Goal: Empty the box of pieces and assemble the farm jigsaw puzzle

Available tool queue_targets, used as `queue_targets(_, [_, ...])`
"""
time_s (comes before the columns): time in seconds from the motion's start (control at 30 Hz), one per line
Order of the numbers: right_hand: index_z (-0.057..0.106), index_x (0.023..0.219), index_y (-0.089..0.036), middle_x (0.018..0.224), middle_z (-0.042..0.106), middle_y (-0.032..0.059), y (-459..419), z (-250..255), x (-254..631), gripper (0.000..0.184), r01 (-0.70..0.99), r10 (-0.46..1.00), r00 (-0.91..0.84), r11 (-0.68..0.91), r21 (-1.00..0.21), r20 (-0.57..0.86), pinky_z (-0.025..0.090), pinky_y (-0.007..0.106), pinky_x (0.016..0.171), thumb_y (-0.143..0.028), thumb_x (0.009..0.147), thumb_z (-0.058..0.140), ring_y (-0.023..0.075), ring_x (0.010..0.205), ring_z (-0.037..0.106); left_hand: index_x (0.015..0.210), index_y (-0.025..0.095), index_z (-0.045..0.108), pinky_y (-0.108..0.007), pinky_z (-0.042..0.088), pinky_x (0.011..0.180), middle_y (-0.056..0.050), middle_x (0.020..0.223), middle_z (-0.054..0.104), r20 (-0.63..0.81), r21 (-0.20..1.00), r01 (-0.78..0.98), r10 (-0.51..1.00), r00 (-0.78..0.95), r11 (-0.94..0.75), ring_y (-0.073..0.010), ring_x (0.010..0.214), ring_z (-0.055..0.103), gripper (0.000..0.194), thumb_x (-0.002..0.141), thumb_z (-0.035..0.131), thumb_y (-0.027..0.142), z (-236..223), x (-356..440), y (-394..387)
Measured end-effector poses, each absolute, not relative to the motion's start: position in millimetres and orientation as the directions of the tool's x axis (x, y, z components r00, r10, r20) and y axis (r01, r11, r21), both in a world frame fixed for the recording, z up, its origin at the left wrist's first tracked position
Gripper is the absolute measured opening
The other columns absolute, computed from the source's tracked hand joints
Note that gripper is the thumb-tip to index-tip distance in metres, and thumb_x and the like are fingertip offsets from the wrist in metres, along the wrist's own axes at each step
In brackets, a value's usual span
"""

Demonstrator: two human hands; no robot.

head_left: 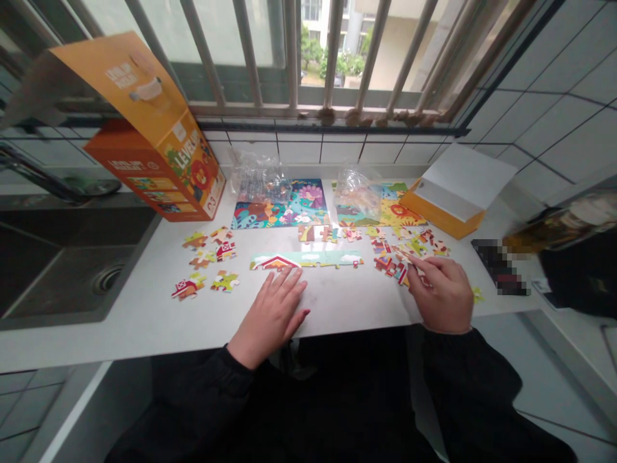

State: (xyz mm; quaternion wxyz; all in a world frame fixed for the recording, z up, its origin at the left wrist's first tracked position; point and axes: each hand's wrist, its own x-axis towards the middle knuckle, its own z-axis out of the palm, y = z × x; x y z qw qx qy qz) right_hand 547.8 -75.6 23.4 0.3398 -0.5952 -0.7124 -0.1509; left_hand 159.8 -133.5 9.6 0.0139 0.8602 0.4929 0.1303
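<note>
My left hand (272, 312) lies flat on the white counter, fingers stretched out. Its fingertips touch the lower edge of a joined strip of puzzle pieces (328, 258), which shows pale sky, clouds and a red roof. On the right, my right hand (442, 292) is closed in a pinch on a small puzzle piece (402, 253), whose picture is too small to make out. Under and around those fingers lie loose puzzle pieces (385, 265). Above the strip sits a short row of pieces (313, 233). More loose pieces (224, 281) are spread left of my left hand.
Two picture sheets (308, 215) lie at the back, with crumpled clear plastic bags (260, 177) on them. An orange puzzle box (164, 173) stands open at the left beside a dark sink (72, 257). Right are an open yellow box (438, 209) and a blurred dark object (499, 265).
</note>
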Motion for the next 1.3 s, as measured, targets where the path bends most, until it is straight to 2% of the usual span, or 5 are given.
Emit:
queue_targets(0.27, [0.078,0.133,-0.028,0.11,0.077,0.0102,-121,-3,485,0.032,0.811,0.796,-0.395,0.537,-0.234,0.458,0.059,0.044,0.089,-0.021,0.107,0.06,0.0269,0.098,0.07,0.145,0.02,0.065,-0.057,0.043,0.13,-0.014,0.163,0.061,0.25,0.139,0.897,0.891,0.379,-0.421,-0.0315,0.15,0.059,0.042,0.111,0.054,0.042,2,144,-165])
queue_targets(0.57, [0.075,0.121,-0.029,0.124,0.077,0.0098,-141,-27,462,0.02,0.803,0.779,-0.301,0.519,-0.295,0.55,0.055,0.048,0.099,-0.029,0.102,0.071,0.0294,0.113,0.071,0.139,0.021,0.067,-0.057,0.045,0.127,-0.013,0.159,0.065,0.29,0.137,0.905,0.89,0.352,-0.402,-0.032,0.145,0.063,0.036,0.108,0.056,0.037,2,149,-162])
queue_targets(0.73, [0.07,0.117,-0.026,0.127,0.079,0.0098,-141,-24,468,0.028,0.678,0.71,-0.461,0.669,-0.306,0.532,0.053,0.049,0.101,-0.046,0.1,0.079,0.0301,0.119,0.07,0.137,0.021,0.068,-0.057,0.048,0.124,-0.013,0.157,0.067,0.326,0.138,0.898,0.875,0.358,-0.418,-0.0331,0.141,0.066,0.035,0.106,0.059,0.034,1,148,-161])
queue_targets(0.83, [0.07,0.116,-0.024,0.126,0.081,0.0084,-144,-22,473,0.021,0.6,0.657,-0.527,0.737,-0.311,0.539,0.053,0.048,0.104,-0.036,0.101,0.08,0.0275,0.119,0.071,0.136,0.019,0.068,-0.057,0.049,0.123,-0.014,0.155,0.068,0.356,0.119,0.893,0.858,0.37,-0.435,-0.0331,0.139,0.067,0.035,0.106,0.059,0.032,0,147,-160])
queue_targets(1.3, [0.072,0.135,-0.024,0.09,0.076,0.0032,-152,1,516,0.039,0.662,0.664,-0.434,0.694,-0.285,0.608,0.051,0.035,0.073,-0.007,0.1,0.074,0.0189,0.078,0.065,0.135,0.022,0.069,-0.059,0.049,0.123,-0.014,0.154,0.068,0.368,0.158,0.883,0.856,0.363,-0.442,-0.0351,0.139,0.067,0.035,0.102,0.063,0.028,-1,148,-158])
